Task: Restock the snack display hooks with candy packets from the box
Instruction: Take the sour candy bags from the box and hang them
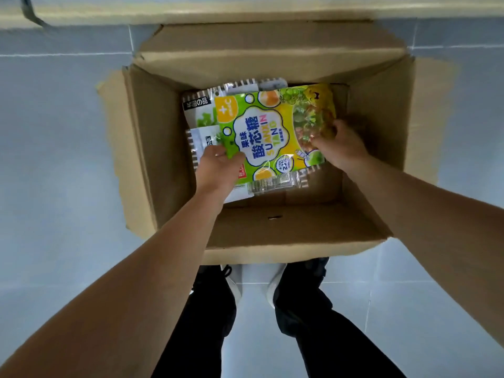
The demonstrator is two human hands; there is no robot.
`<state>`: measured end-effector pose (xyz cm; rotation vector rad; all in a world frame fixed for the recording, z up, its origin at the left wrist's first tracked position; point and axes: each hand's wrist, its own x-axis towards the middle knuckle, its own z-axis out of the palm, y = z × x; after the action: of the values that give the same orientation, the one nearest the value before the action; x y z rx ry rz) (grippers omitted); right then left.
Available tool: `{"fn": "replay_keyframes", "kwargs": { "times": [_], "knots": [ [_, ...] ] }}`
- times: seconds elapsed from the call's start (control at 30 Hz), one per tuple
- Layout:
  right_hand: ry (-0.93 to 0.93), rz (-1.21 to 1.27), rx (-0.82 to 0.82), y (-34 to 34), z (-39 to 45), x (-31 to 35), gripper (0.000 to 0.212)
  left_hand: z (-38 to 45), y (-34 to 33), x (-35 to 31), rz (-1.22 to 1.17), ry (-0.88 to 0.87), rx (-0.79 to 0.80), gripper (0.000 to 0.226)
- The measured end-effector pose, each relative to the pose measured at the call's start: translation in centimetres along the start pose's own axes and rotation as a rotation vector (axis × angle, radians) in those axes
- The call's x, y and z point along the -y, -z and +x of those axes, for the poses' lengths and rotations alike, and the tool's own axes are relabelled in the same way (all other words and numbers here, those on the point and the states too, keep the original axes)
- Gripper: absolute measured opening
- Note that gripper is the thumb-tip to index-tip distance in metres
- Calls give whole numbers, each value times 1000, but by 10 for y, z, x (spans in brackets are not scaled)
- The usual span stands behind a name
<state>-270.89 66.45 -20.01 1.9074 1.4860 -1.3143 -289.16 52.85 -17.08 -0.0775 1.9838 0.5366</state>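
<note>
- Nearest the camera, two bare forearms are reaching down past dark trousers and shoes into the open cardboard box on the tiled floor.
- The left hand is pinching the green candy packet at its seven o'clock edge, fingers curled under.
- The right hand is gripping the same packet at its four o'clock corner, fingers curled onto the clear window of sweets.
- The packet is lying flat inside the box, its long axis running nine to three o'clock, with both hands about equally near.
- Its hang-hole end is probably pointing toward nine o'clock, though the hole is not plainly showing.
- Other packets are lying beneath, toward ten o'clock.
</note>
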Motion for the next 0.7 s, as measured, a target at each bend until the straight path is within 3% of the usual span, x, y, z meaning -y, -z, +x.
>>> {"fn": "replay_keyframes", "kwargs": {
  "times": [0.17,0.27,0.37,0.53,0.63,0.7],
  "knots": [
    [-95,126,-30,-13,14,-8,68,13,-13,16,-276,53,57,22],
    [-200,212,42,-14,-1,-15,73,3,-10,20,-364,102,116,18],
    [-235,288,105,-14,-21,-27,71,-18,3,13,-292,64,72,17],
    [-89,160,114,10,-89,-10,31,-58,45,-5,23,-218,69,8],
    [92,85,10,36,-136,15,84,-98,74,-30,363,-468,48,17],
    [245,64,20,53,-168,36,92,-132,93,-51,513,-590,22,23]
  ]
}}
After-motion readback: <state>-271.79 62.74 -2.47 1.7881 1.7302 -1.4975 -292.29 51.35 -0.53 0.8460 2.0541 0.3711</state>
